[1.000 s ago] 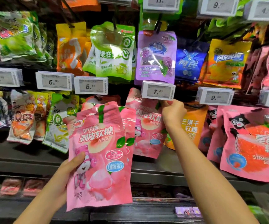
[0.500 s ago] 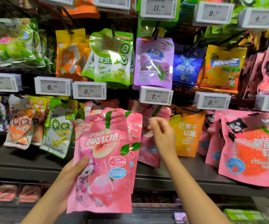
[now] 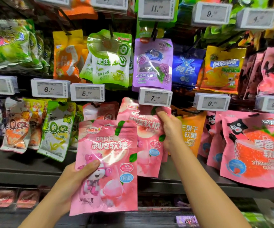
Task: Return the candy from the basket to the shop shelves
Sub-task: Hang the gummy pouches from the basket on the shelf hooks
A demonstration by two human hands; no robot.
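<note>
While the left hand (image 3: 74,176) holds a pink peach gummy pouch (image 3: 105,165) low in front of the shelves, its grip closed on the pouch's lower left side with the thumb across the printed front, the right hand (image 3: 169,130) is at the hanging row of matching pouches (image 3: 147,139) just below the 7.00 price tag (image 3: 155,97). The right grip is closed on the upper part of the front hanging pouch, fingers curled round its right edge. The peg itself is hidden behind the tag and pouches.

The step in hand appears to be seating a pouch on that peg.

1. Confirm that the pouch's print matches the hanging row; it does here.
2. Steady the row with the right hand so the peg tip is exposed.
3. Raise the held pouch by its top edge, not its base, so the hang hole stays flat and visible.
4. Thread the hole squarely over the peg tip and slide it back.
5. Avoid knocking the price tag or the mango gummy pouch (image 3: 191,134) just beside the row.

The basket is not in view.
</note>
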